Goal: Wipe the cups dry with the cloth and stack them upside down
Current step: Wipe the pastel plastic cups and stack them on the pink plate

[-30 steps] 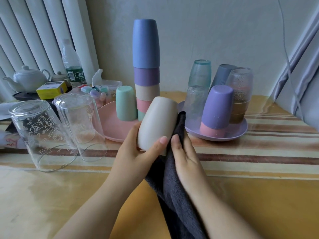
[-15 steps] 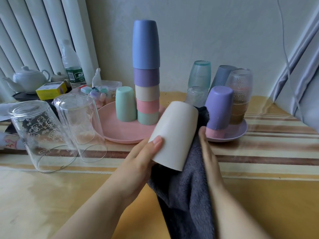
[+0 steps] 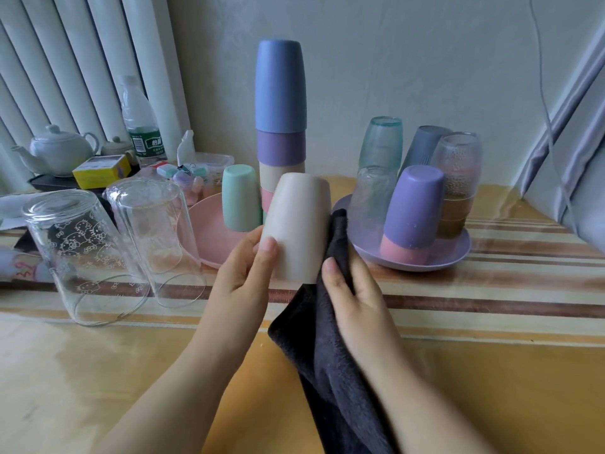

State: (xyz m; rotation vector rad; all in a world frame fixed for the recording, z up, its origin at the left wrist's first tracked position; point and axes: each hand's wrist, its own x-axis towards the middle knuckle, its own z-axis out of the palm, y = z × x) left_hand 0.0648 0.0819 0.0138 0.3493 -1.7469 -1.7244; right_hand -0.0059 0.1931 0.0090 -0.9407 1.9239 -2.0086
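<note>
My left hand (image 3: 244,276) grips a beige cup (image 3: 298,224), held upside down above the table. My right hand (image 3: 352,294) holds a dark grey cloth (image 3: 330,355) against the cup's right side; the cloth hangs down toward me. Behind stands a tall stack of inverted cups topped by a blue one (image 3: 281,86) on a pink plate (image 3: 203,231), with a mint cup (image 3: 240,198) beside it. A purple plate (image 3: 455,253) at the right carries a purple cup (image 3: 414,208) and several glasses.
Two clear glasses (image 3: 78,253) (image 3: 154,234) stand upside down at the left. A teapot (image 3: 57,150), a water bottle (image 3: 140,126), a yellow box and small items sit at the back left. A curtain hangs at the right.
The beige cup has swung from tilted right back to nearly upright and moved left. My right hand with the cloth has shifted along the cup's side.
</note>
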